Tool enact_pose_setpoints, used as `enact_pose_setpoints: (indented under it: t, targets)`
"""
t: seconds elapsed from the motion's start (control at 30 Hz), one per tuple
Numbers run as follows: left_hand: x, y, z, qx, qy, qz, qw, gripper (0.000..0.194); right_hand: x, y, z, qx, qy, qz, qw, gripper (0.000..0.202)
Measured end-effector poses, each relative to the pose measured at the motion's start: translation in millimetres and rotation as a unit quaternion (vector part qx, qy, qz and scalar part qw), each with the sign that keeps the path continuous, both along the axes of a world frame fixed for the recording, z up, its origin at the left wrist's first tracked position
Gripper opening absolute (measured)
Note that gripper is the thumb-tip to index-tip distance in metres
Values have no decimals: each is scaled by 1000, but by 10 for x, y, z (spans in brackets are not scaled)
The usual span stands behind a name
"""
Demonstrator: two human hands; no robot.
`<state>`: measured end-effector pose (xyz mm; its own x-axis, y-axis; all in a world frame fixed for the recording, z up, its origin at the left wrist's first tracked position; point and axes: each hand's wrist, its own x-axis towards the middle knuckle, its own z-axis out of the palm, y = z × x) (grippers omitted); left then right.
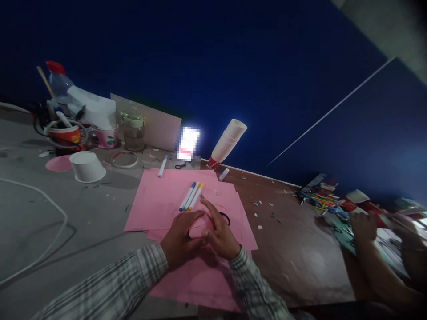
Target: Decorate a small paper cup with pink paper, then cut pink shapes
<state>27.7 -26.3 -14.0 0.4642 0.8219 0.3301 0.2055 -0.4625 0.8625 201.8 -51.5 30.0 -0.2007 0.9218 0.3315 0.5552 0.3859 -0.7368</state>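
My left hand (182, 233) is curled with thumb and fingers around a small piece of pink paper (196, 226), which sits between my two hands, over the stacked flat sheets of pink paper (150, 202) in front of me. My right hand (222, 235) comes in at its other side, index finger stretched forward and parted from the thumb; whether those fingers grip the piece or only rest against it I cannot tell. Just beyond my fingertips, slim white marker pens with coloured ends (190, 197) lie side by side on the sheets, and a round black scissor handle (228, 217) shows beside my right hand. Another white marker (163, 166) lies at the far edge of the pink, with a short white tube (223, 174) at the far right corner. Behind that, a tall stack of white paper cups (231, 138) leans near the dark blue wall (267, 80). Off to my left, a white tub (87, 167) stands upside down on the grey tabletop (110, 218). At far right is another person's hand (363, 226).
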Motion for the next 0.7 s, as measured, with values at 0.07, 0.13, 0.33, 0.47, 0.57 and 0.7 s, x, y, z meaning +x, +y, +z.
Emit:
enact_pose_setpoints:
  t: [0.07, 0.13, 0.33, 0.47, 0.57, 0.7]
  targets:
    - [3, -17, 13, 15, 5, 6, 1000, 64, 90, 24, 60, 8, 22, -27, 999, 76]
    - [-2, -34, 24, 19, 2, 10, 1000, 62, 191, 68, 117, 18, 39, -74, 996, 63]
    - [-20, -47, 19, -25, -31, -11, 999, 65, 402, 262, 218, 54, 29, -124, 990, 54]
    - [-7, -28, 38, -42, -50, -22, 998, 61, 382, 415, 245, 67, 5, -112, 991, 46]
    - [4, -5, 61, -29, -59, -40, 997, 58, 319, 576, 222, 60, -11, -96, 993, 36]
    - [6, 27, 58, -23, -65, -48, 996, 56, 261, 857, 98, 83, -136, -66, 985, 24]
